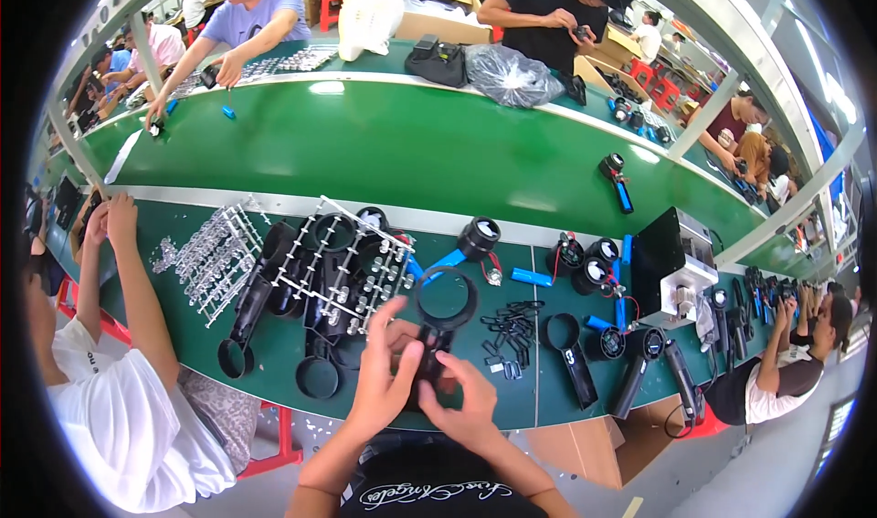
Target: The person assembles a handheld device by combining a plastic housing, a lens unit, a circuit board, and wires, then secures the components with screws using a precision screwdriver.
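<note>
Above the near table edge, both hands hold a black plastic fan housing (437, 340), its round ring upward and its handle toward me. My left hand (388, 376) closes on the handle from the left, thumb along it. From the right, my right hand (461, 399) pinches the handle's lower part; whether a smaller piece sits under those fingers is hidden. To the right lie a heap of small black plastic pieces (512, 331) and another ring-ended housing (574, 372). Left of my hands, several black housings (318, 376) lie beneath a frame of translucent plastic parts (338, 285).
Fan heads (480, 237) with wires and blue batteries (532, 278) lie farther back. A black boxy machine (671, 267) stands right, near a corded handheld tool (681, 376). A green conveyor belt (411, 143) runs beyond. Co-workers sit at both sides; an open carton (585, 449) is below.
</note>
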`<state>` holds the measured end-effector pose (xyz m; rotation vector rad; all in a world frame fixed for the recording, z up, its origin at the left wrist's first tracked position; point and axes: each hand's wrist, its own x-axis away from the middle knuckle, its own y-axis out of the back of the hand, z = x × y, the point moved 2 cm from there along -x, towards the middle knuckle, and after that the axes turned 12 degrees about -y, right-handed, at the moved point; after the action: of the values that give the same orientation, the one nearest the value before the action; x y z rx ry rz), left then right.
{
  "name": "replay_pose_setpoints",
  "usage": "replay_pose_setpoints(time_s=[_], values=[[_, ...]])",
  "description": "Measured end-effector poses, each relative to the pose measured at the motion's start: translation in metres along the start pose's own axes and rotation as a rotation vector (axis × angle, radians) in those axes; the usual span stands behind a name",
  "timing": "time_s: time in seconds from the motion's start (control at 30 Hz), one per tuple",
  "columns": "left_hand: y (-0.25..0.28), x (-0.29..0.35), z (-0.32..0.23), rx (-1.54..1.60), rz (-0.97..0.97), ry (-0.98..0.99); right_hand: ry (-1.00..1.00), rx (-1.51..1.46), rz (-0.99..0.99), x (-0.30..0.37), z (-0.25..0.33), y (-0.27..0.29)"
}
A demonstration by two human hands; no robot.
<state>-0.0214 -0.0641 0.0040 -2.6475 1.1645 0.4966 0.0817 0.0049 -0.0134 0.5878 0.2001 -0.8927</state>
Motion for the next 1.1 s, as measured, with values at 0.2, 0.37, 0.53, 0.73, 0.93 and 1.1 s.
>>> replay_pose_setpoints(time_s=[0.2, 0.37, 0.53, 0.73, 0.93, 1.1], values=[[-0.001, -0.014, 0.014, -0.021, -0.096, -0.01, -0.111, -0.049, -0.068, 0.008, -0.032, 0.041], [-0.016, -0.046, -0.003, 0.306, -0.172, 0.086, -0.098, 0.407, -0.188, -0.003, -0.056, 0.083], [-0.033, -0.046, 0.023, 0.533, -0.082, 0.189, -0.013, 0.657, 0.072, -0.012, -0.038, 0.059], [-0.038, -0.035, 0.032, 0.927, 0.062, 0.386, -0.073, 0.797, 0.266, -0.007, -0.046, 0.05], [-0.043, -0.032, 0.025, 1.025, 0.143, 0.486, 0.067, 0.655, 0.157, -0.046, -0.038, 0.074], [-0.04, -0.03, 0.034, 0.856, 0.121, 0.484, -0.322, -0.076, 0.122, -0.07, -0.017, 0.088]])
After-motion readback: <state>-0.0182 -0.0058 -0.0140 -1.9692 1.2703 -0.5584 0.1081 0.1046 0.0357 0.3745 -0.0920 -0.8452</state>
